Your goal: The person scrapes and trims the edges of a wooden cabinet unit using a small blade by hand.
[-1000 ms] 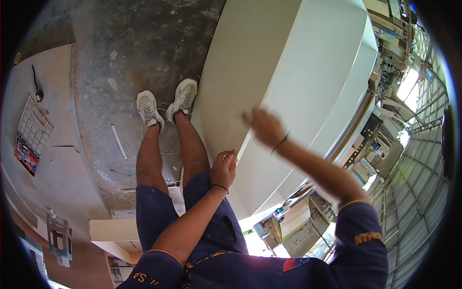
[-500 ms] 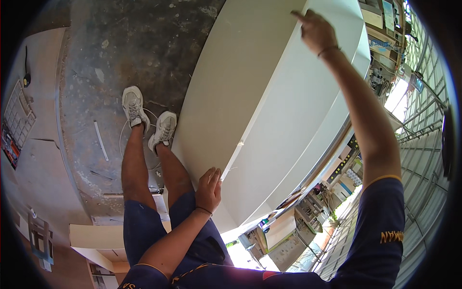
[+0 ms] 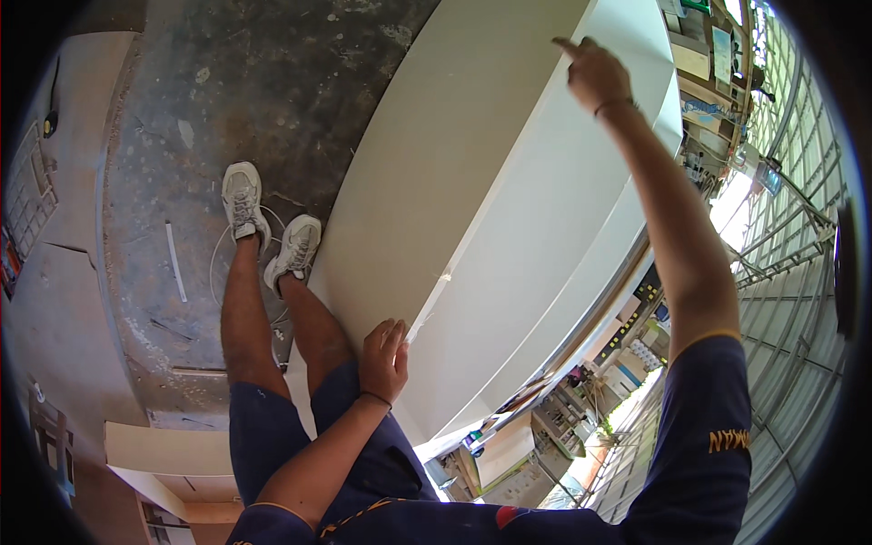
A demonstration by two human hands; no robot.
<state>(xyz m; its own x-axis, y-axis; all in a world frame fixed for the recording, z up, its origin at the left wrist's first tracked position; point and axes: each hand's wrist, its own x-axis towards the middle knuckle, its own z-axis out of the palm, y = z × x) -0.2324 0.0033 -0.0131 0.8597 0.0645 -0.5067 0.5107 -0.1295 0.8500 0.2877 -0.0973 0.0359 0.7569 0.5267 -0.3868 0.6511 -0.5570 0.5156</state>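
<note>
A long pale cabinet carcass [image 3: 427, 136] lies in front of me, its open white inside [image 3: 509, 245] turned to the right. My left hand [image 3: 383, 363] is at the near end of its long front edge [image 3: 445, 277], fingers loosely bent with the tips at or just beside the edge. Whether they touch it, I cannot tell. Farther along, my right hand [image 3: 598, 74] reaches over the same edge with one finger stretched out to the left. Its other fingers are partly hidden behind the hand. Nothing loose shows in either hand. A small pale chip or tuft marks the edge between them.
My shoes [image 3: 243, 195] stand on the stained concrete floor beside a thin looped cable [image 3: 214, 263] and a white strip [image 3: 175, 262]. Large boards [image 3: 68, 300] lie at left. An open wooden box unit [image 3: 173, 445] sits near my legs. Cluttered shelves and wire-mesh walls [image 3: 790, 300] stand at right.
The whole view has shifted a little. Both hands stay at nearly the same places along the cabinet edge, and the left fingers look slightly more bent.
</note>
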